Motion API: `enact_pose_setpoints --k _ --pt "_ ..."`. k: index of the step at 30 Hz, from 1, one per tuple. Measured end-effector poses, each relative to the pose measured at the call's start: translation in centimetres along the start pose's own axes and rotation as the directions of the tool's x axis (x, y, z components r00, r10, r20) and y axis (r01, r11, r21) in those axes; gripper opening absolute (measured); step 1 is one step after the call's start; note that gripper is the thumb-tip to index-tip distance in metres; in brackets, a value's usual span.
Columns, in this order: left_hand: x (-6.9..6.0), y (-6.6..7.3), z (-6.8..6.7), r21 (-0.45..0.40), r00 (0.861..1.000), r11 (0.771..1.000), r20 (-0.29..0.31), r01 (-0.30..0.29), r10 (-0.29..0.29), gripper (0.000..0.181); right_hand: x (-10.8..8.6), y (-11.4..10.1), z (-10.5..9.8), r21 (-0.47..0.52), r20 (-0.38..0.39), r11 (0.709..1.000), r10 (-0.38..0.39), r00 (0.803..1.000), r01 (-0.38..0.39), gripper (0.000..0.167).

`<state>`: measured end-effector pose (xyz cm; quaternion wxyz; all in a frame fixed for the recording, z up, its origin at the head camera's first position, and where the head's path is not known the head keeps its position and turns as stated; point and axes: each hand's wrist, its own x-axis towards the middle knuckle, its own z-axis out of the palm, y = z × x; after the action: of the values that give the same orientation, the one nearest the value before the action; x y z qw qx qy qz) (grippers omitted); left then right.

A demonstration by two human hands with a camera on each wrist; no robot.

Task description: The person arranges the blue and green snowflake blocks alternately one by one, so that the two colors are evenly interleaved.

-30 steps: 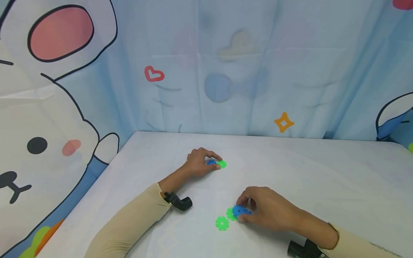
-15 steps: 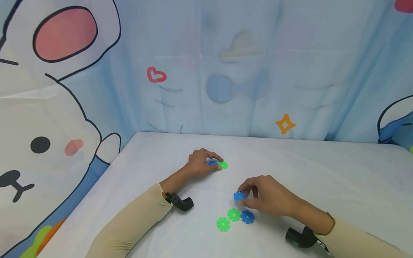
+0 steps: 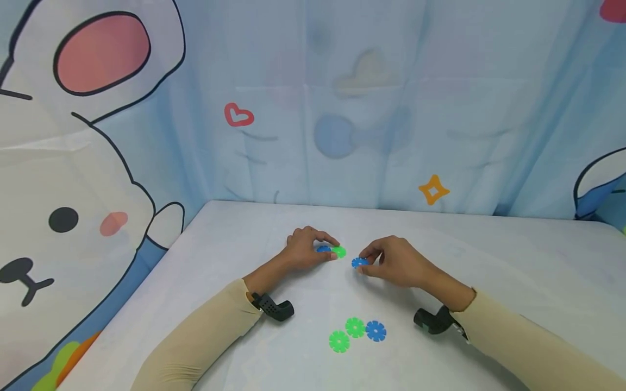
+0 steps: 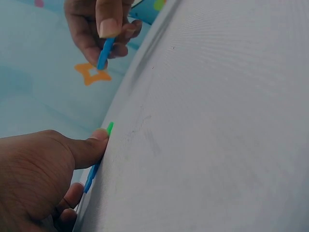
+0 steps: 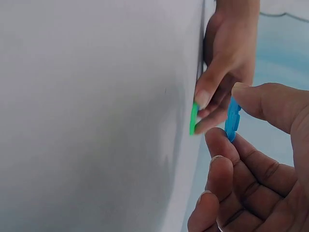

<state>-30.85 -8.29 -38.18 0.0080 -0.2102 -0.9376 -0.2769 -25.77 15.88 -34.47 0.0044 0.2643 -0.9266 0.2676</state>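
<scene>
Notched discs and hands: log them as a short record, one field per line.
Left hand: holds a green disc on the table; a blue disc beside it
Right hand: pinches another blue disc above the table
Loose discs: third blue disc, second green disc, third green disc
Disc count: six visible
Backdrop: blue cloth with cartoon print

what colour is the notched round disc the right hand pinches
It's a blue notched round disc, clearest in the right wrist view.
</scene>
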Motion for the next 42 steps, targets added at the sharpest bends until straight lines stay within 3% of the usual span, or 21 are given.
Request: enact_pose_setpoints --k 6,16,24,42 --pt "0.0 0.0 0.0 -0.009 1.000 1.000 0.009 0.003 -0.003 0.028 2.1 0.9 0.3 -0.002 -0.006 0.999 0.046 0.999 -0.046 0.028" --pt "-0.1 0.1 0.0 -0.004 1.000 1.000 0.012 0.009 -0.009 0.028 3.9 1.6 0.7 -0.025 0.013 0.994 0.105 0.994 -0.105 0.029" --pt "-0.1 0.2 -0.1 -0.003 1.000 1.000 0.017 0.015 -0.015 0.029 4.3 1.6 0.8 -0.012 0.047 0.989 0.147 0.988 -0.147 0.030" --pt "-0.2 0.2 -0.2 0.009 1.000 1.000 0.013 0.013 -0.013 0.028 4.4 2.1 1.3 -0.032 0.031 0.991 0.131 0.991 -0.130 0.034"
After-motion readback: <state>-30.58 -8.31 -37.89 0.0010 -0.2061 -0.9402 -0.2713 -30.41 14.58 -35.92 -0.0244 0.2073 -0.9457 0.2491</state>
